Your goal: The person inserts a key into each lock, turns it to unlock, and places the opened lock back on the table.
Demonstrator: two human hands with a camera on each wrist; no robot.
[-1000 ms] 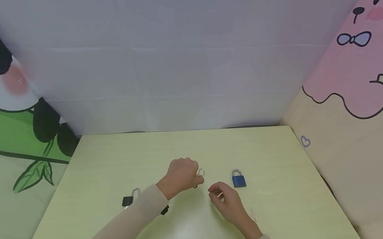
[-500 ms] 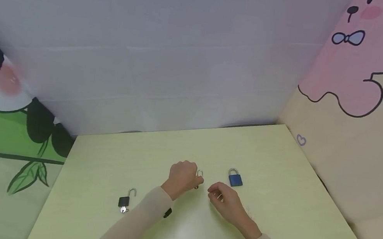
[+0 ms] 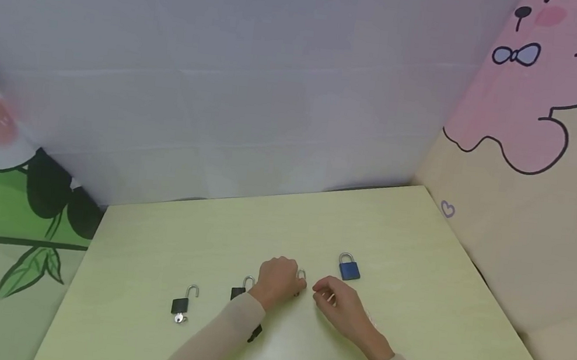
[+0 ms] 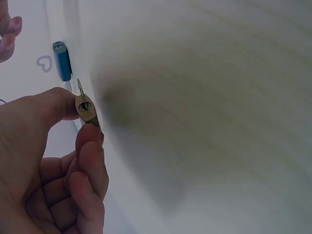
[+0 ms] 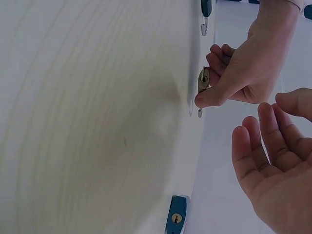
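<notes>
My left hand pinches a small brass padlock between thumb and fingers, low over the table. Its keyhole end faces the left wrist camera, and a thin metal piece stands out from the keyhole. In the head view the hand covers most of the padlock; the shackle shows past the fingers. To its right, my right hand hovers with fingers loosely bent, thumb apart from them, nothing held. A blue padlock lies just beyond the right hand; its keyhole face shows in the right wrist view.
On the left of the table lies a black padlock with its shackle raised and a key at its base. Another dark padlock is partly behind my left sleeve. A pale small item peeks out by my right wrist.
My left hand has drawn the brass padlock nearer to me, uncovering the second dark padlock. My right hand stays about where it was. The head view has shifted slightly right.
</notes>
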